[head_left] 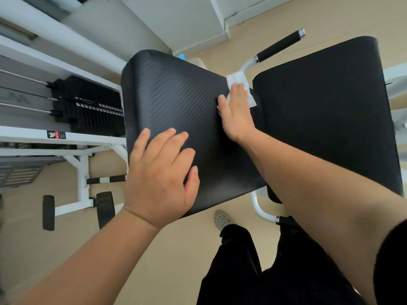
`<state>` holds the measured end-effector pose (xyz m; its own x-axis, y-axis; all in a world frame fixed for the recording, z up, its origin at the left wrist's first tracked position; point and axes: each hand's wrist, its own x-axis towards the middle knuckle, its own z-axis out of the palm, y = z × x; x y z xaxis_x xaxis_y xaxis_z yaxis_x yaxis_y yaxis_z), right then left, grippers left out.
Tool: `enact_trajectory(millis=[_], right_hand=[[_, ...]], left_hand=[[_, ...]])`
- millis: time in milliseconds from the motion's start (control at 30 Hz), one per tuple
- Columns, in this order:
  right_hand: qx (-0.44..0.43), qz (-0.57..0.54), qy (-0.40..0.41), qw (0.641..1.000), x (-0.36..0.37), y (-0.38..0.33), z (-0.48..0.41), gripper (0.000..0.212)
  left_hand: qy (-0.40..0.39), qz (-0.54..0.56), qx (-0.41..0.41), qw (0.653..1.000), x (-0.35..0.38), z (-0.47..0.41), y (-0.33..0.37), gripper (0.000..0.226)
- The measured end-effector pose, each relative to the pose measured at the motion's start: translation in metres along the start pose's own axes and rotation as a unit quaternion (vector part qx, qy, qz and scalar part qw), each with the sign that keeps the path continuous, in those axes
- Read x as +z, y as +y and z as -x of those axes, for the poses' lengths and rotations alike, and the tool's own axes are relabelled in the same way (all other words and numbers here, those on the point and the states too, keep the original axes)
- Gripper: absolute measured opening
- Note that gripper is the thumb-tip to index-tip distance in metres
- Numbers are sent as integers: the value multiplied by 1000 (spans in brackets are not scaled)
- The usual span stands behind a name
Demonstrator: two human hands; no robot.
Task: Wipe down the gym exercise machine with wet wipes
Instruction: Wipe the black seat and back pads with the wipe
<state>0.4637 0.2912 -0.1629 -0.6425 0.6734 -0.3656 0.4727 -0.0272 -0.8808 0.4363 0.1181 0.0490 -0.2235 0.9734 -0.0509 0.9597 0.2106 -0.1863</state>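
We judge the step in hand to be wiping the machine's ribbed black pad (176, 95). To do it well, we would press the wet wipe (237, 79) evenly and work in overlapping strokes along the ribs, out to the edges. Our right hand (236, 115) lies flat, fingers straight and together, pressing the wipe at the pad's far right edge, just beside the second pad (319, 106). Our left hand (160, 179), fingers spread, rests flat on the near side, bracing it.

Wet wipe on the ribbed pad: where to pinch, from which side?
Probably the free end of the wet wipe that sticks out past the right hand, at the edge of the ribbed pad. The rest lies flat under straight fingers, so pinch that end from the far side.
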Motion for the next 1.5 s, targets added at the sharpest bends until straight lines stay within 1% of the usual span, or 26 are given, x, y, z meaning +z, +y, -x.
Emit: enact_trajectory(millis=[133,167,200,233,300,367,433,500,600,700,767,800,833,900,967,1000,1033,1067,1100,1167,1233,1267,1367,1400,1433,1500], right_hand=[[-218,16,-60,974,7,-7,75,77],[-248,17,-63,967,7,9,87,75],[-238,24,-64,969,6,30,91,75],[-185,29,-61,980,5,51,88,78],[-13,7,-44,999,-2,75,65,86],[133,-29,-16,991,-9,68,33,83],[208,-36,-1,977,-14,44,0,78],[154,-17,19,988,-17,13,-21,86],[-19,10,-19,1000,-12,-38,-17,94],[-185,18,-44,982,-3,-56,30,88],[-268,32,-54,961,0,-29,51,83],[-262,43,-54,963,2,-6,50,81],[-219,51,-48,973,2,18,43,80],[-55,41,-18,997,-9,49,20,81],[130,26,-15,991,-19,53,-1,79],[184,15,-14,983,-22,46,-11,75],[192,-2,5,981,-25,31,-20,74],[155,-16,26,987,-26,13,-28,77],[86,-24,35,995,-27,-14,-30,80],[-63,-14,-4,998,-17,-55,-28,77],[-158,20,-49,986,-7,-87,-9,77],[-204,24,-49,978,-5,-96,4,79],[-335,52,-32,940,-1,-71,27,83],[-336,65,-28,939,-1,-55,22,84],[-298,71,-26,951,-2,-43,14,86],[-160,41,-22,986,-7,-42,-3,90]], left_hand=[[-2,0,1,1000,-1,0,1,23],[-5,1,0,1000,-1,-1,1,23],[-7,3,-1,1000,-1,-1,2,23],[-9,4,-2,1000,-1,-1,2,23],[-12,-1,-1,1000,-1,-1,3,23],[-13,-8,5,1000,0,-1,3,22],[-8,-17,8,1000,0,-2,2,22],[2,-17,9,1000,1,-1,2,20],[23,-6,8,1000,3,0,1,16],[43,3,11,999,3,0,-1,13],[53,6,14,998,2,0,-1,13],[56,9,14,998,2,0,-1,13],[57,12,14,998,2,-1,-1,12],[57,17,13,998,3,-1,-1,12],[59,18,15,998,4,-1,-1,14],[61,18,17,998,5,0,-1,14],[62,18,19,998,5,0,-2,15],[62,19,19,998,5,0,-2,15],[60,19,18,998,5,0,-2,15],[56,20,16,998,4,0,-2,15],[49,24,16,998,3,0,-2,15],[46,25,17,998,3,0,-2,15],[40,25,20,999,3,0,-3,16],[40,25,21,999,3,0,-3,16],[41,24,21,999,3,0,-3,16],[43,23,21,999,3,-1,-3,17]])
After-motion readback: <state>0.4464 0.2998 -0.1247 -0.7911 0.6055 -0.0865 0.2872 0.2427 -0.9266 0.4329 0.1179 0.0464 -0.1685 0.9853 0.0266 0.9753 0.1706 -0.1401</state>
